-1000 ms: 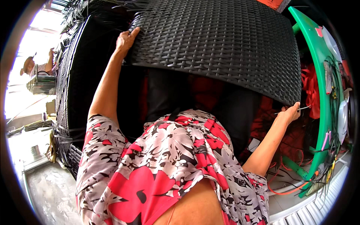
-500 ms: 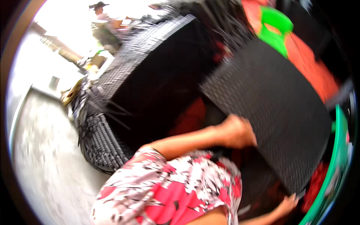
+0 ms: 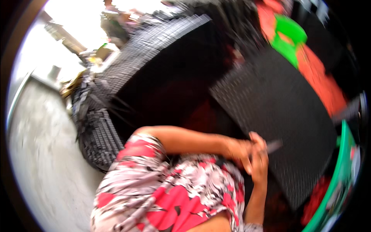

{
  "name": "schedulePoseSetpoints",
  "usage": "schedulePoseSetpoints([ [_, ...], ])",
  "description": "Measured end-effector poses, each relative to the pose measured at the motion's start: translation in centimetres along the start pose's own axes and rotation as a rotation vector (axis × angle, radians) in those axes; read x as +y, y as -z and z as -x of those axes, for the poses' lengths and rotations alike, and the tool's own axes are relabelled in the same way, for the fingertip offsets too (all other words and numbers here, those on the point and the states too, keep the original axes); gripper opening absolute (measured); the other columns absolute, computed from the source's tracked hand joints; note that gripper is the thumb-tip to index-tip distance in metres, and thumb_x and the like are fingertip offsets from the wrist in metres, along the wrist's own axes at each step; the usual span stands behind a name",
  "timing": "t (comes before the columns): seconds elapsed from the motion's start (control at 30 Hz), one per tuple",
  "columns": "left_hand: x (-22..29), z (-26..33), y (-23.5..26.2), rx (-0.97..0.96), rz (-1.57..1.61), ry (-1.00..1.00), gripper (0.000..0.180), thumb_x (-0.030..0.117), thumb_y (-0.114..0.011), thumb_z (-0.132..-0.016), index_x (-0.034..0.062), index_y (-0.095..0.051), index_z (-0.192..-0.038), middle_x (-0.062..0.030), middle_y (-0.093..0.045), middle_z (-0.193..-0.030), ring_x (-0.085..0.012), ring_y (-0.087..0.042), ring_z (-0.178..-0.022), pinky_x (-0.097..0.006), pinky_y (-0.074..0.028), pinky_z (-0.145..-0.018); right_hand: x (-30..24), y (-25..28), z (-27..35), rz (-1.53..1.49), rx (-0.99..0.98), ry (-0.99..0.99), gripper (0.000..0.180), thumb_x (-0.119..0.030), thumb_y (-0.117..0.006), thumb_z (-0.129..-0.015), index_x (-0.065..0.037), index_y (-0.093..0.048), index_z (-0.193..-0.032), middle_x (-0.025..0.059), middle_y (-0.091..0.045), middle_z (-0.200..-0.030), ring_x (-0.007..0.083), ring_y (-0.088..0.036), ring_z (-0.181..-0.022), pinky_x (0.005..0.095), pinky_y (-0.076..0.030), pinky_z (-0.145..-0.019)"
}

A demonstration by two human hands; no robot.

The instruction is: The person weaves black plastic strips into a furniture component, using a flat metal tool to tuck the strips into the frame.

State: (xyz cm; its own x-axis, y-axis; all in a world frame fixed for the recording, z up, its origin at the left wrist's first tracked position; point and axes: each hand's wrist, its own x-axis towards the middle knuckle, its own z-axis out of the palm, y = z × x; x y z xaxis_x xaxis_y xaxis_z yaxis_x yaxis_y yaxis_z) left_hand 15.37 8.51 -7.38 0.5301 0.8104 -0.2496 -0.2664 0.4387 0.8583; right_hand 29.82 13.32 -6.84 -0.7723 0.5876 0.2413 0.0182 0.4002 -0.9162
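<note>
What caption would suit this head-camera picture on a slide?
Both hands, left hand and right hand, meet at the edge of a dark woven panel, the right gripping a small grey tool.

Your left forearm crosses the lower middle of the frame toward the right, its hand (image 3: 239,150) meeting your right hand (image 3: 259,157), whose forearm rises from the bottom edge, both hands curled together right of centre.

Left hand (image 3: 237,150) and right hand (image 3: 259,158) together at edge of black woven panel (image 3: 278,112); picture blurred.
</note>
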Motion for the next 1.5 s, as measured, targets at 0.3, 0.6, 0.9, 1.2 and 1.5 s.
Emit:
schedulePoseSetpoints([
  [0.3, -3.0, 5.1, 3.3, 0.785, 0.506, 0.051, 0.037, 0.019, -0.053, -0.091, -0.0048, -0.045, -0.118, -0.0216, -0.059, -0.108, -0.0282, -0.064, -0.088, -0.035, -0.051, -0.076, 2.4, 5.8, -3.8, 0.613, 0.436, 0.032, 0.063, -0.051, -0.033, -0.097, 0.001, -0.044, -0.131, 0.0227, -0.045, -0.133, 0.0369, -0.038, -0.127, 0.0429, -0.029, -0.106],
  [0.6, -4.7, 1.2, 6.0, 0.513, 1.069, -0.326, 0.047, 0.028, -0.06, -0.09, -0.003, -0.044, -0.121, -0.0196, -0.05, -0.124, -0.032, -0.044, -0.123, -0.044, -0.034, -0.106, -5.2, -0.7, -9.0, 0.155, 0.286, 0.366, 0.073, -0.059, -0.026, -0.094, -0.007, -0.028, -0.144, 0.0175, -0.025, -0.149, 0.0365, -0.014, -0.141, 0.0596, -0.007, -0.108],
  [0.9, -5.5, -0.3, 5.9, 0.629, 1.106, -0.319, 0.059, 0.045, -0.061, -0.086, 0.0043, -0.045, -0.126, -0.0125, -0.05, -0.126, -0.0276, -0.046, -0.12, -0.044, -0.031, -0.106, 11.8, 0.2, -13.3, 1.072, 0.071, -0.097, 0.075, -0.062, -0.025, -0.093, -0.011, -0.016, -0.148, 0.0195, -0.009, -0.153, 0.0388, -0.003, -0.142, 0.066, 0.002, -0.106],
  [1.2, -6.6, 0.2, 5.9, 0.375, 1.104, -0.413, 0.063, 0.058, -0.042, -0.086, 0.0122, -0.045, -0.13, -0.0043, -0.055, -0.127, -0.0203, -0.052, -0.116, -0.041, -0.042, -0.098, 11.3, -4.4, -14.1, 0.99, 0.123, -0.003, 0.068, -0.044, -0.042, -0.093, -0.007, -0.021, -0.145, 0.0194, -0.022, -0.149, 0.0402, -0.016, -0.139, 0.0673, -0.011, -0.104],
  [1.5, -6.9, 0.7, 7.1, 0.343, 1.11, -0.487, 0.067, 0.058, -0.032, -0.09, 0.0078, -0.04, -0.134, -0.0066, -0.052, -0.13, -0.02, -0.051, -0.118, -0.04, -0.043, -0.099, 3.0, -3.9, -18.3, 0.813, 0.207, 0.281, 0.061, -0.056, -0.024, -0.097, -0.016, -0.027, -0.143, 0.015, -0.025, -0.145, 0.0392, -0.016, -0.138, 0.0744, -0.005, -0.098],
])
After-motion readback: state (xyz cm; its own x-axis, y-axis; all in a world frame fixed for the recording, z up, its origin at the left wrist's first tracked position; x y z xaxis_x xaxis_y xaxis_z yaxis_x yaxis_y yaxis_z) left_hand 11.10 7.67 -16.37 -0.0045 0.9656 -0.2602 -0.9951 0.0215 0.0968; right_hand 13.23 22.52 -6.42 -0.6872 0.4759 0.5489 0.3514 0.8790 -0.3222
